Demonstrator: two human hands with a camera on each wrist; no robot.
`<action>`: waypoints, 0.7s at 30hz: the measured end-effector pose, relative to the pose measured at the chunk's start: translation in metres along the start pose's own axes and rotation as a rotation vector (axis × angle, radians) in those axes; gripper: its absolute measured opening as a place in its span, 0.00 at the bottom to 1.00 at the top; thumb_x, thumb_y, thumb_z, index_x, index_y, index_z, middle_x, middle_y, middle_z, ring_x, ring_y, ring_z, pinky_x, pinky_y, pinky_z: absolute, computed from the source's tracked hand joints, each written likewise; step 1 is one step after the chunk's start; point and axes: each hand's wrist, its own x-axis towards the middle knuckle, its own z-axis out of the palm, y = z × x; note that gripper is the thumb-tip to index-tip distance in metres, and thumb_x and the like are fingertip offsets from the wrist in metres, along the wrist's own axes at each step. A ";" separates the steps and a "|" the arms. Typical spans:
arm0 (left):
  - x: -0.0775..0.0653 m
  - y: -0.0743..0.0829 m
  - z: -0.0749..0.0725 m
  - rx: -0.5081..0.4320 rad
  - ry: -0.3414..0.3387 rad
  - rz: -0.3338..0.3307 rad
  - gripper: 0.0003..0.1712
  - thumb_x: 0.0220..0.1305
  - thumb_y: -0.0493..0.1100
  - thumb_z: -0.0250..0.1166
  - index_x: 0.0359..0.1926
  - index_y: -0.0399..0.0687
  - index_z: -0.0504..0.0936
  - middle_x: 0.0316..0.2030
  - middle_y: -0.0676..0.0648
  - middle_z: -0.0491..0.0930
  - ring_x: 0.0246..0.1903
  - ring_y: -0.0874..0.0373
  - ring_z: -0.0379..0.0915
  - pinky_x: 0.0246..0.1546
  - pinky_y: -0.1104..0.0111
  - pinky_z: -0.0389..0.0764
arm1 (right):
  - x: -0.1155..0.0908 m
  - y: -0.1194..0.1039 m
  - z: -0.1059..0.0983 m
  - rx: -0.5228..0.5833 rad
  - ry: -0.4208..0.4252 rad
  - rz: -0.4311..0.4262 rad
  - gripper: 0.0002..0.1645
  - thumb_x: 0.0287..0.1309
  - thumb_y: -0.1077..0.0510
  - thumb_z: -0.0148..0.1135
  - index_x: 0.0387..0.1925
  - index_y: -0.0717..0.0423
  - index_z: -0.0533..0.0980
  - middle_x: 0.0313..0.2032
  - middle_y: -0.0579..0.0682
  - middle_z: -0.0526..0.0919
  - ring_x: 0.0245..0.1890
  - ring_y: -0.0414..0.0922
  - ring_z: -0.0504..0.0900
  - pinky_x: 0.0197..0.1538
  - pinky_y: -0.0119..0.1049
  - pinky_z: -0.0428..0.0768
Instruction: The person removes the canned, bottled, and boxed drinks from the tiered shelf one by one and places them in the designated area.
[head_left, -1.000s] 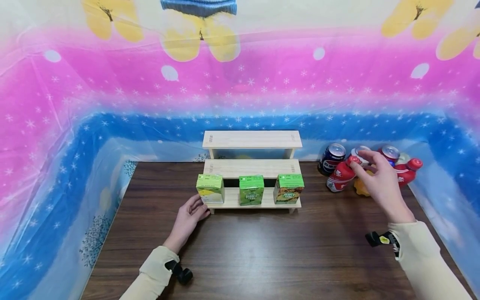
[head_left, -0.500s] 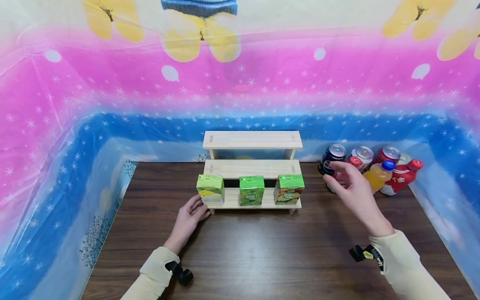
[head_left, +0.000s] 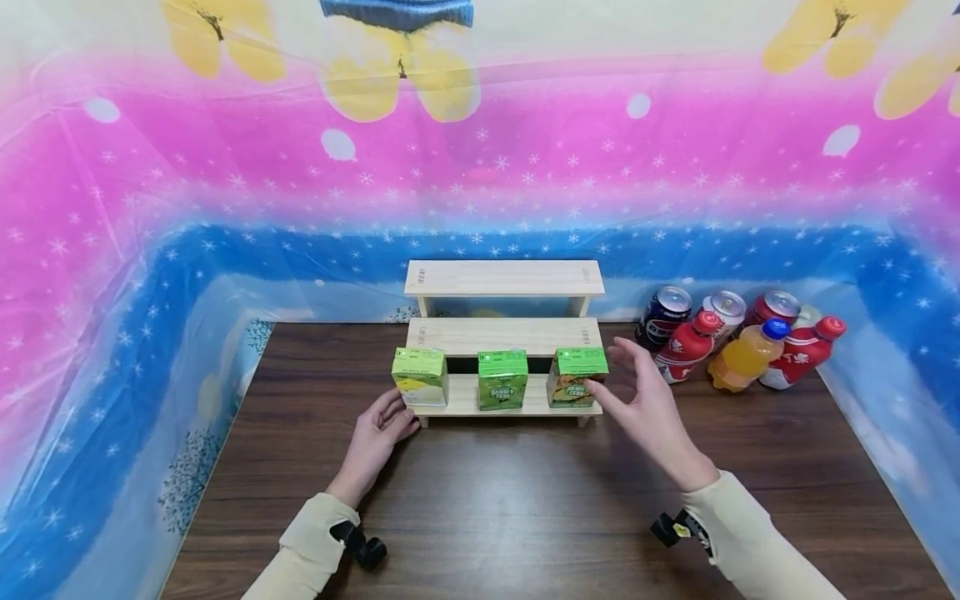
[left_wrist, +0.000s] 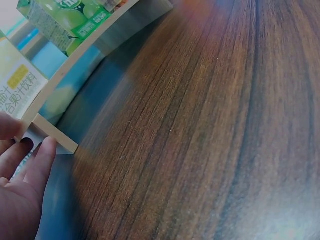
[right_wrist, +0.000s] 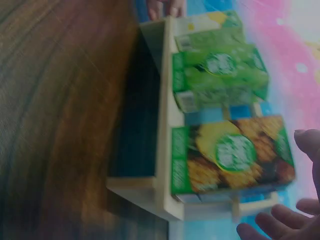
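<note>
A light wooden three-tier display stand (head_left: 502,335) stands at the back of the table. Along its lowest step sit three small juice cartons: a yellow-green one (head_left: 420,379) at left, a green one (head_left: 502,382) in the middle and a brown-and-green one (head_left: 572,385) at right. My left hand (head_left: 375,437) holds the left end of the lowest step, fingertips and thumb around its corner. Beside the right carton is my right hand (head_left: 651,417), thumb and fingers spread with nothing between them; the right wrist view shows a gap between the fingers and that carton (right_wrist: 235,155).
At the back right stand a dark blue can (head_left: 666,315), a silver can (head_left: 726,307), a red can (head_left: 778,307), two red bottles, the nearer one (head_left: 684,350) by my right hand, and an orange drink bottle (head_left: 742,362). A patterned cloth (head_left: 480,200) surrounds the brown table (head_left: 495,508).
My right hand has moved left from over the red bottle to the right carton, its fingers spreading wider. The bottles and cans behind it now show. My left hand stays put.
</note>
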 end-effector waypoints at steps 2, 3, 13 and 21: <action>0.000 0.000 0.000 0.001 -0.001 0.002 0.30 0.78 0.28 0.55 0.77 0.32 0.61 0.69 0.27 0.69 0.51 0.69 0.80 0.54 0.69 0.83 | 0.000 0.001 0.008 0.011 0.005 0.008 0.48 0.62 0.56 0.76 0.75 0.64 0.58 0.65 0.65 0.72 0.64 0.61 0.76 0.60 0.58 0.81; 0.000 0.000 0.000 -0.001 0.001 0.002 0.30 0.78 0.28 0.55 0.77 0.32 0.61 0.69 0.26 0.69 0.51 0.69 0.80 0.54 0.69 0.83 | 0.000 0.002 0.012 0.014 0.006 0.016 0.50 0.62 0.56 0.76 0.75 0.64 0.57 0.66 0.65 0.70 0.64 0.61 0.76 0.59 0.59 0.81; 0.000 0.000 0.000 0.000 0.003 0.003 0.30 0.77 0.28 0.56 0.76 0.32 0.62 0.68 0.26 0.70 0.51 0.67 0.80 0.54 0.69 0.83 | -0.003 0.006 0.043 0.034 0.089 0.032 0.53 0.60 0.55 0.78 0.76 0.65 0.56 0.65 0.66 0.67 0.59 0.59 0.76 0.58 0.58 0.81; -0.001 0.001 0.000 0.003 -0.002 0.016 0.30 0.77 0.29 0.56 0.76 0.31 0.62 0.68 0.26 0.70 0.51 0.67 0.80 0.53 0.69 0.84 | -0.002 0.002 0.054 0.005 0.165 0.043 0.54 0.57 0.54 0.80 0.73 0.66 0.57 0.62 0.66 0.68 0.55 0.56 0.75 0.55 0.52 0.79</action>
